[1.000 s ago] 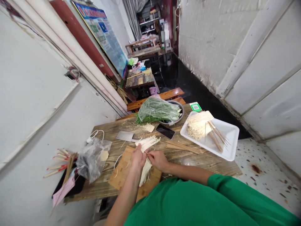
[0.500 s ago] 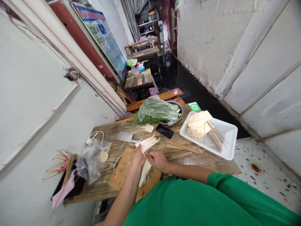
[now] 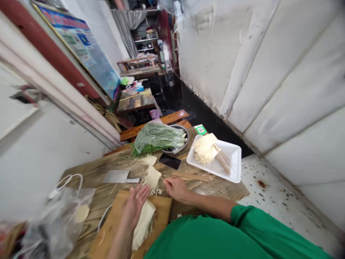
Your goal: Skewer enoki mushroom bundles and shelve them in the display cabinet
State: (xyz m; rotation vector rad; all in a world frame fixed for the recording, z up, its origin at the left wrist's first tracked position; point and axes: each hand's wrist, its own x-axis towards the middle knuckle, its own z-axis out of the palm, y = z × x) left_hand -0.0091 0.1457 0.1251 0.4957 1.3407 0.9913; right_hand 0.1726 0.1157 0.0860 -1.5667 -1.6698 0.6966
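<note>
My right hand (image 3: 176,189) is closed, pinching the end of a thin bamboo skewer (image 3: 162,178). On that skewer sits a flat, pale bunch of enoki mushrooms (image 3: 152,177), beyond the near edge of the board. My left hand (image 3: 136,203) is open, palm turned towards the bunch, fingers straight and holding nothing. Below it, a larger spread of enoki (image 3: 144,225) lies on the wooden cutting board (image 3: 113,219), partly hidden by the left hand and forearm. A cleaver (image 3: 120,176) lies flat past the board, its handle pointing right.
A white foam tray (image 3: 235,163) at the right holds skewered enoki. Loose skewers (image 3: 191,176) and a dark phone (image 3: 170,161) lie nearby. Bagged green vegetables (image 3: 159,136) rest in a metal bowl at the back. Plastic bags (image 3: 61,216) occupy the left end.
My left hand has let go of the enoki bunch and opened. My right hand has moved the skewered bunch away from the board. The view has swung right.
</note>
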